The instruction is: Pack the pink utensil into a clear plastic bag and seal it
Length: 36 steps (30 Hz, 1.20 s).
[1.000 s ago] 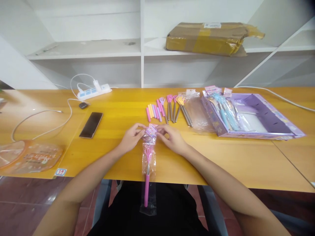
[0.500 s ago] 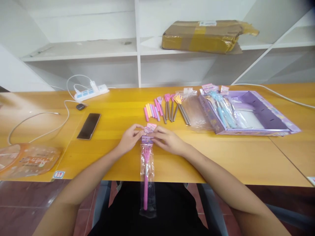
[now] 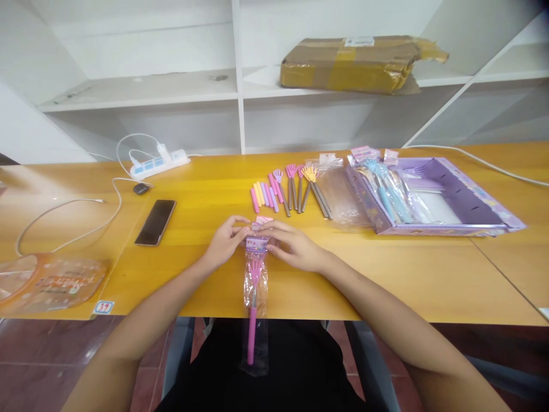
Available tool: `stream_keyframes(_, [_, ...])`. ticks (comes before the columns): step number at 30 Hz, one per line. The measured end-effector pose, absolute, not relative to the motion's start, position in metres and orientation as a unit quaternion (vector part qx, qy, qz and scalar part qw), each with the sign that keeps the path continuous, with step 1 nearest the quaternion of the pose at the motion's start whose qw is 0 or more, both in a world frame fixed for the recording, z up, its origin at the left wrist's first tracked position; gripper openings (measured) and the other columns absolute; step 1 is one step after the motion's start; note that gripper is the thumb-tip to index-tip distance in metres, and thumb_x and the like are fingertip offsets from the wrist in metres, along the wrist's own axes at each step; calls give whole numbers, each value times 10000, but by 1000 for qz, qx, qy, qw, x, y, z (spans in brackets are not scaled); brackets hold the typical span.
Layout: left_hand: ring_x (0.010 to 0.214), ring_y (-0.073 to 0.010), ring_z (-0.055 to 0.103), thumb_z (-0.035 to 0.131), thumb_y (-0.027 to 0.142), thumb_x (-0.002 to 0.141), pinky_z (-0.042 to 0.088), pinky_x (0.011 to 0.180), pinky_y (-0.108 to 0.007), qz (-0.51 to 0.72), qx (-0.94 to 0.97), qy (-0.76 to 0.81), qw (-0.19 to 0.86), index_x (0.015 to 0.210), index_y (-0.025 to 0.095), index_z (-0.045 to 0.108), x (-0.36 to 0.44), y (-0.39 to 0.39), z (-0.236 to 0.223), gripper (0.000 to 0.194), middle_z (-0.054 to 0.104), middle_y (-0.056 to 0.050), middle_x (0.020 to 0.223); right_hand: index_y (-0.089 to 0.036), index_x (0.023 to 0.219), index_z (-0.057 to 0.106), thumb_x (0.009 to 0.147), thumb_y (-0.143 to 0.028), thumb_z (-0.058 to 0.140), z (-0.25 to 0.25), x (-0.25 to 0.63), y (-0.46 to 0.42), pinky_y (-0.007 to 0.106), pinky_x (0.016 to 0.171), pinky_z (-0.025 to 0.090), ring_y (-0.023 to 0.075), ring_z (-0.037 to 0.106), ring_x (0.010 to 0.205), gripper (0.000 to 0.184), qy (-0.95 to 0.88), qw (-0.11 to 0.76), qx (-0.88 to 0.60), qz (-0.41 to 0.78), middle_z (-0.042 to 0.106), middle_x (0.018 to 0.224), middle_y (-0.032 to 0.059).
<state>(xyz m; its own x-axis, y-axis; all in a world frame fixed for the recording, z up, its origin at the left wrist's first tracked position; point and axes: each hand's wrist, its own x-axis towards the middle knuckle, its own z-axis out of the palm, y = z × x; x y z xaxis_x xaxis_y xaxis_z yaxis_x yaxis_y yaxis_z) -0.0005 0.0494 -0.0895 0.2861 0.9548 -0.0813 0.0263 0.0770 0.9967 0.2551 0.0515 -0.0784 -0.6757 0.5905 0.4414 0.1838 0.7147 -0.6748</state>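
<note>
A pink back scratcher [image 3: 252,326] with a metal shaft lies inside a clear plastic bag [image 3: 261,337], its lower end hanging over the table edge above my lap. At the bag's top, a printed purple and pink header card [image 3: 256,245] shows. My left hand [image 3: 227,240] pinches the upper left side of the bag. From the right, my right hand [image 3: 292,245] grips the same top part, fingers bent across the card. Beyond the hands lie several loose scratcher heads with metal rods [image 3: 295,186] and several coloured handle sleeves [image 3: 266,196].
Clear bags [image 3: 338,200] lie beside a purple box [image 3: 429,230] holding bagged scratchers. On the left are a phone [image 3: 155,222], a power strip [image 3: 159,165], a white cable and an orange-printed bag [image 3: 64,283]. A taped carton [image 3: 347,66] sits on the shelf.
My right fingers have shifted slightly over the top of the bag, and the bag's lower end has swung a little to the left. Both hands stay at the header card.
</note>
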Motion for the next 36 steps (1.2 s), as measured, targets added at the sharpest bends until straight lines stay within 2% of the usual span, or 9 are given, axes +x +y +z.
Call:
stream_keyframes(5, [886, -235, 788, 880, 501, 822, 641, 775, -356, 321, 552, 433, 636, 1230, 185, 588, 0, 49, -91, 593, 811, -121, 1052, -256, 1422, 682, 1091, -228, 561, -82, 254, 53, 515, 1121, 566, 283, 668, 1316, 353, -824, 403, -258, 305, 704, 1382, 128])
stream_keyframes(9, [864, -230, 789, 840, 496, 866, 646, 774, -362, 294, 575, 434, 628, 1205, 157, 646, 0, 48, -98, 517, 813, -133, 1031, -248, 1379, 714, 1087, -225, 559, -77, 256, 51, 506, 1116, 577, 281, 692, 1305, 332, -819, 417, -243, 311, 741, 1354, 125])
stream_keyframes(14, [890, -196, 771, 800, 483, 909, 592, 782, -294, 299, 602, 408, 617, 1150, 152, 693, 0, 48, -94, 424, 806, -114, 1047, -240, 1337, 729, 1039, -108, 524, -75, 260, 49, 417, 1034, 631, 225, 745, 1208, 386, -873, 382, -171, 251, 763, 1325, 99])
stream_keyframes(18, [960, -194, 761, 818, 451, 900, 576, 856, -298, 297, 609, 372, 635, 1124, 154, 695, 1, 47, -89, 392, 791, -106, 1086, -241, 1263, 743, 1004, -83, 522, -79, 262, 49, 376, 952, 659, 202, 778, 1101, 375, -894, 354, -172, 214, 784, 1269, 71])
stream_keyframes(23, [787, -173, 720, 782, 513, 913, 563, 755, -301, 302, 600, 392, 629, 1025, 151, 670, 1, 48, -93, 395, 752, -55, 891, -259, 1246, 741, 990, -86, 518, -77, 261, 48, 351, 896, 659, 191, 794, 1046, 381, -899, 345, -172, 209, 802, 1243, 49])
stream_keyframes(27, [795, -168, 713, 778, 506, 912, 539, 752, -284, 312, 620, 406, 595, 960, 156, 662, 0, 50, -98, 371, 753, -47, 878, -242, 1059, 747, 963, -114, 541, -75, 264, 50, 339, 773, 621, 199, 779, 870, 261, -913, 347, -175, 127, 824, 1012, 43])
stream_keyframes(30, [773, -174, 724, 769, 504, 917, 543, 731, -286, 306, 620, 414, 591, 960, 160, 660, -1, 51, -98, 364, 768, -57, 875, -228, 869, 700, 950, -150, 550, -75, 269, 54, 317, 612, 505, 179, 643, 616, 187, -917, 334, -207, 69, 724, 725, 24])
stream_keyframes(33, [777, -189, 748, 776, 514, 909, 574, 733, -302, 318, 606, 421, 595, 1017, 151, 672, -1, 51, -93, 393, 796, -87, 911, -210, 784, 646, 1030, -250, 531, -74, 272, 57, 289, 568, 435, 152, 568, 557, 274, -893, 317, -275, 162, 639, 634, 8])
stream_keyframes(36, [782, -198, 766, 824, 545, 856, 608, 740, -314, 357, 562, 442, 601, 1065, 140, 670, -2, 53, -90, 481, 806, -107, 935, -190, 844, 659, 1081, -455, 557, -74, 267, 54, 244, 483, 424, 109, 552, 478, 370, -814, 251, -327, 408, 668, 670, -8])
